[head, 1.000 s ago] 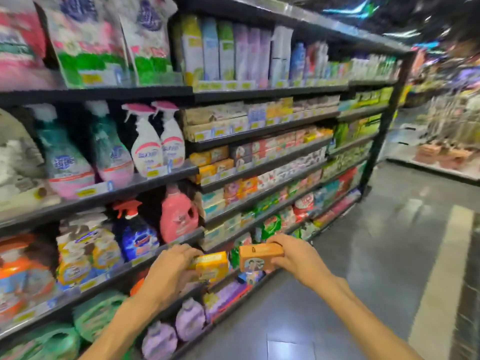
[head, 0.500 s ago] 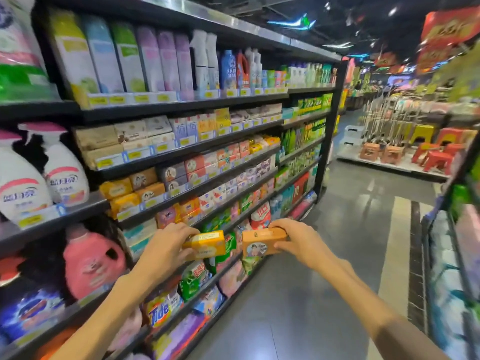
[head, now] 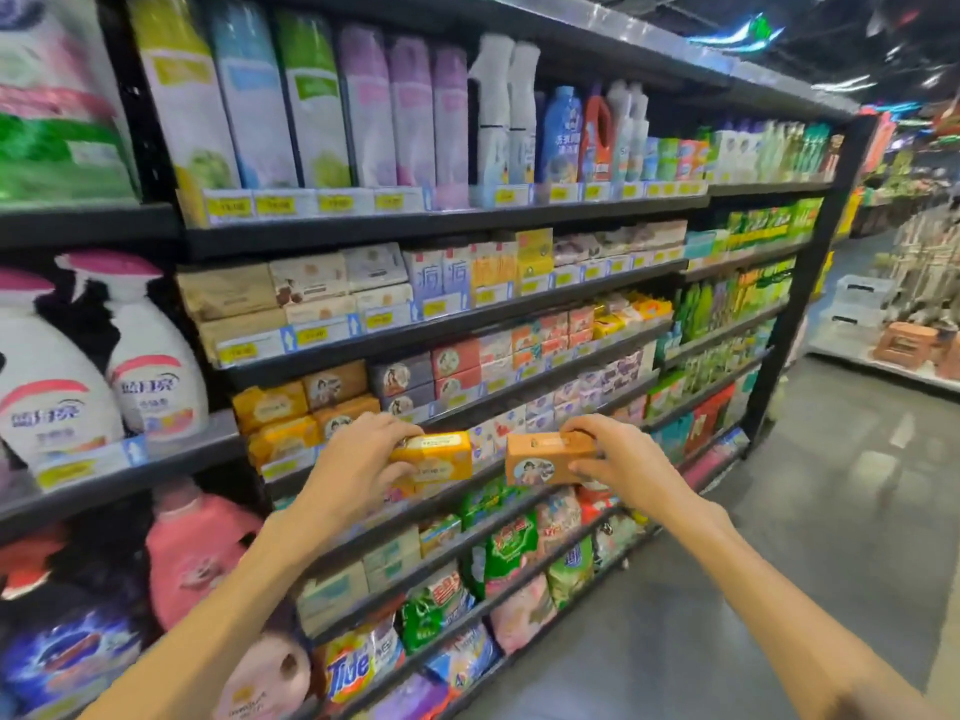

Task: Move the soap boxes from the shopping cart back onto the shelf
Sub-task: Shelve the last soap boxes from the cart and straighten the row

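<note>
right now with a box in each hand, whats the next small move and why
Probably carry the left hand up and left, to set its yellow box on the matching yellow stack. That stack sits just above and left of the hand, so it looks like the closest spot. The right hand grips an orange box whose look-alikes sit beside the yellow ones; it can follow.

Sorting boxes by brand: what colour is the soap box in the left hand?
Yellow soap box with a pale label, held by the left hand; the head view shows it.

Two soap boxes, left soap box [head: 434, 456] beside right soap box [head: 548, 457], held before the shelf [head: 467, 324].
</note>
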`<action>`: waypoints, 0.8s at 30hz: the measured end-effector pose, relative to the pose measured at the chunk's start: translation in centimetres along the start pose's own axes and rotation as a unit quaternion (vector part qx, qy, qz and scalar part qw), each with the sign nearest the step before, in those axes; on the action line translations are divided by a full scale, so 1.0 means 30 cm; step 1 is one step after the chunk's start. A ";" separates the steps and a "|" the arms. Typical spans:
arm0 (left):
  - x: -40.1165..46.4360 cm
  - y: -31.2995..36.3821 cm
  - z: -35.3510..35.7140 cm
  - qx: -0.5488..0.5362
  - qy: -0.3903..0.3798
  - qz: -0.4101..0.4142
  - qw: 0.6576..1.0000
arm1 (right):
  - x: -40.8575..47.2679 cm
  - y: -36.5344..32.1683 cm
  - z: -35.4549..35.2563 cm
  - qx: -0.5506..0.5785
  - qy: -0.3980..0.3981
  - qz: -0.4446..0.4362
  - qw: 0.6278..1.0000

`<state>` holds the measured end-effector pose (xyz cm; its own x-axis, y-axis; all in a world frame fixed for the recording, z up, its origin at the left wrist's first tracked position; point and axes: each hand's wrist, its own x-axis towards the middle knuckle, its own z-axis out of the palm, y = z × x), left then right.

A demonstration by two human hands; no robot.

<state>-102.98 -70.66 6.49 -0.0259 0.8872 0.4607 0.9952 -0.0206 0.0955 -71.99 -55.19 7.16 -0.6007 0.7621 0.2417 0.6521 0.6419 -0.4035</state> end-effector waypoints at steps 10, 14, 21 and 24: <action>-0.015 -0.201 -0.040 0.082 0.030 -0.194 0.977 | 0.516 -0.142 0.185 0.035 -0.080 -0.171 0.981; -0.037 -0.233 -0.070 0.116 0.021 -0.265 0.957 | 0.634 -0.211 0.244 0.058 -0.080 -0.226 0.969; -0.056 -0.291 -0.071 0.143 0.043 -0.324 0.934 | 0.732 -0.291 0.336 0.087 -0.090 -0.280 0.952; -0.048 -0.321 -0.047 0.143 0.049 -0.327 0.933 | 0.748 -0.309 0.360 0.092 -0.086 -0.284 0.951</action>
<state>-112.66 -72.39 6.14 -0.6309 0.6195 0.4671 0.7473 0.6470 0.1514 -96.50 -44.94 6.79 -0.9087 0.2624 0.3247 0.1182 0.9076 -0.4028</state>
